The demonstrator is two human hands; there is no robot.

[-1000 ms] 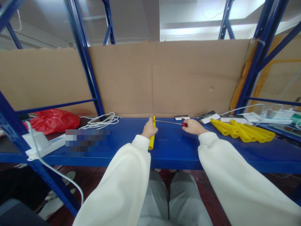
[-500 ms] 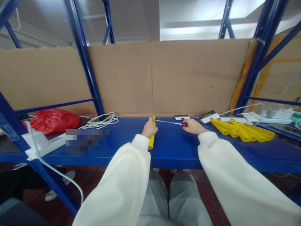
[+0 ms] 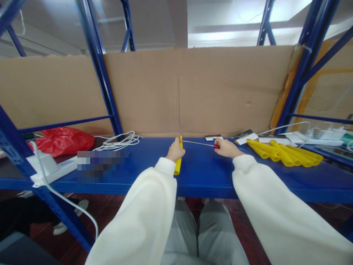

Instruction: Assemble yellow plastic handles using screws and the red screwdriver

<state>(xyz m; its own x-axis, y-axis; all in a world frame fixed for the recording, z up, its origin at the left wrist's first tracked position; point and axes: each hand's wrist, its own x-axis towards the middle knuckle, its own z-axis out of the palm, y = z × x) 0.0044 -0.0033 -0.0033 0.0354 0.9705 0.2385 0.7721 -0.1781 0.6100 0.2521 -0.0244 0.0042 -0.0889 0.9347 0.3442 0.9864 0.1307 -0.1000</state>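
At mid-frame, the left hand (image 3: 175, 150) keeps its grip on a yellow tube (image 3: 178, 167), the right hand (image 3: 227, 148) on a red-handled tool (image 3: 216, 146). Nothing visibly shifts; the work seems paused.

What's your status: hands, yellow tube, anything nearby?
Left hand closed on yellow tube. Right hand holding red-handled screwdriver, tip beside tube's far end, contact unclear. Other yellow tubes lie right of right hand.
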